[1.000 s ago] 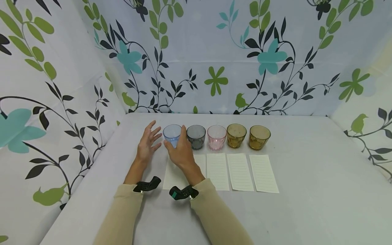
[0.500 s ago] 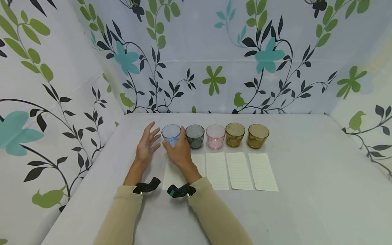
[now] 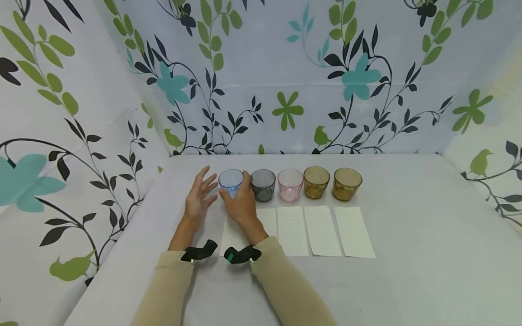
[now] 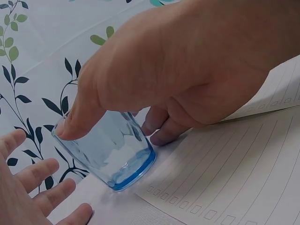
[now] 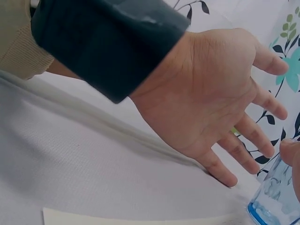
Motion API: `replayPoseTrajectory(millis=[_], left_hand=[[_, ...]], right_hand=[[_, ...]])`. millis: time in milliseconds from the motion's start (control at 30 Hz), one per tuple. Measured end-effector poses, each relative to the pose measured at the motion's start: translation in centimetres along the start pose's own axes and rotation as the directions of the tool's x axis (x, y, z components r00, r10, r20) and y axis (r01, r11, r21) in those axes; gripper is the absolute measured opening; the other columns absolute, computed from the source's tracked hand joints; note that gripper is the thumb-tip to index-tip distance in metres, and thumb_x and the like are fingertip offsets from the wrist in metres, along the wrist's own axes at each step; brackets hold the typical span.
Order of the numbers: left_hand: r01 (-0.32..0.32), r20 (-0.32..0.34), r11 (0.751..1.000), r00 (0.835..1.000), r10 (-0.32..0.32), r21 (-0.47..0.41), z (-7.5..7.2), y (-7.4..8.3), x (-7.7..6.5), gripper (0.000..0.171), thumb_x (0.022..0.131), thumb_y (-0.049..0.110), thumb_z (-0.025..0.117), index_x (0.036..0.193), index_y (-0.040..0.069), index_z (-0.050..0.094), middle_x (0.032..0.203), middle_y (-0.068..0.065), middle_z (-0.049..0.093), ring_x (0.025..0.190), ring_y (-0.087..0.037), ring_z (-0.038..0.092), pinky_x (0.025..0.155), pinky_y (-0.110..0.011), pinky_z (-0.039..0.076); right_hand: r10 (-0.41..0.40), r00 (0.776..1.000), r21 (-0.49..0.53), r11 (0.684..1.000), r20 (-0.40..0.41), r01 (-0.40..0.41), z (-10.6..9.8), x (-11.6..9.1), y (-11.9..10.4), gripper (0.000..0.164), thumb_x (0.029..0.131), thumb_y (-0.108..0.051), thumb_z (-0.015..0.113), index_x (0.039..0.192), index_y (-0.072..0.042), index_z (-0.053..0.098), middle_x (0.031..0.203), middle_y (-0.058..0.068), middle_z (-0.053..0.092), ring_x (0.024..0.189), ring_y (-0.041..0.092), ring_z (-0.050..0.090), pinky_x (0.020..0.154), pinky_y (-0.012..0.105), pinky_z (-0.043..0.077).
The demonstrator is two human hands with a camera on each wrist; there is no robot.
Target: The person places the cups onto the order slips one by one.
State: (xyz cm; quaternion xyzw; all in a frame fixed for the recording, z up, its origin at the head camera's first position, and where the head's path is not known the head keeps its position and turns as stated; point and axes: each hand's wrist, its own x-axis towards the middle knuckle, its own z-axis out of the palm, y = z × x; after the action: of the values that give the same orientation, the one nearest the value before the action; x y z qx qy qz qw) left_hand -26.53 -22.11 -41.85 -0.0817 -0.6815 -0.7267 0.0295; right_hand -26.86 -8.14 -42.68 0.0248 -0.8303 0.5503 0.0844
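A clear blue glass [image 3: 230, 178] stands upright on the white table at the left end of a row of glasses. My right hand [image 3: 243, 208] grips it, with the thumb at its near left side and the fingers around the right side; the left wrist view shows the thumb on the glass [image 4: 110, 152] near its rim. To the left of the glass, my left hand [image 3: 197, 201] stands apart from it with fingers spread, holding nothing. In the right wrist view the palm of the left hand [image 5: 206, 93] shows fully. Part of the glass is hidden behind the right hand.
Right of the blue glass stand a grey glass [image 3: 263, 185], a pink glass [image 3: 290, 186] and two amber glasses [image 3: 316, 183]. Several lined paper sheets [image 3: 292, 232] lie in front of the row. A patterned cloth [image 3: 261, 81] closes off the table's back and sides.
The head view has shifted slightly. Both hands and the glasses keep practically the same places, and the right hand still holds the blue glass.
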Motion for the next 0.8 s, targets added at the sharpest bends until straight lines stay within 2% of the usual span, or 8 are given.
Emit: replayPoseTrajectory(millis=[367, 600, 800], left_hand=[[-0.011, 0.004, 1.000, 1.000, 0.011, 0.008, 0.1, -0.2, -0.1, 0.060, 0.107, 0.049, 0.019, 0.162, 0.026, 0.022, 0.164, -0.015, 0.029, 0.149, -0.038, 0.027, 0.117, -0.065, 0.017], [-0.014, 0.002, 1.000, 1.000, 0.014, 0.023, 0.1, -0.4, 0.0, 0.059, 0.107, 0.048, 0.019, 0.162, 0.026, 0.022, 0.163, -0.016, 0.031, 0.148, -0.039, 0.028, 0.116, -0.064, 0.020], [-0.035, -0.005, 0.999, 0.999, 0.035, 0.041, 0.1, -0.3, 0.0, 0.058, 0.107, 0.047, 0.020, 0.161, 0.026, 0.024, 0.163, -0.015, 0.032, 0.146, -0.037, 0.032, 0.116, -0.064, 0.022]], right_hand=[[-0.036, 0.998, 0.015, 0.999, -0.057, 0.037, 0.0, -0.2, 0.1, 0.081, 0.089, -0.036, 0.077, 0.152, -0.010, 0.033, 0.142, 0.022, 0.056, 0.126, 0.036, 0.059, 0.100, 0.052, 0.048], [-0.046, 0.997, 0.046, 0.998, -0.060, 0.049, -0.5, -0.5, -0.5, 0.082, 0.088, -0.036, 0.078, 0.152, -0.009, 0.034, 0.147, 0.018, 0.053, 0.130, 0.033, 0.055, 0.104, 0.051, 0.046], [-0.067, 0.996, 0.077, 0.994, -0.066, 0.072, -1.2, -1.1, -1.1, 0.082, 0.088, -0.041, 0.076, 0.153, -0.010, 0.035, 0.145, 0.018, 0.055, 0.127, 0.033, 0.057, 0.101, 0.051, 0.047]])
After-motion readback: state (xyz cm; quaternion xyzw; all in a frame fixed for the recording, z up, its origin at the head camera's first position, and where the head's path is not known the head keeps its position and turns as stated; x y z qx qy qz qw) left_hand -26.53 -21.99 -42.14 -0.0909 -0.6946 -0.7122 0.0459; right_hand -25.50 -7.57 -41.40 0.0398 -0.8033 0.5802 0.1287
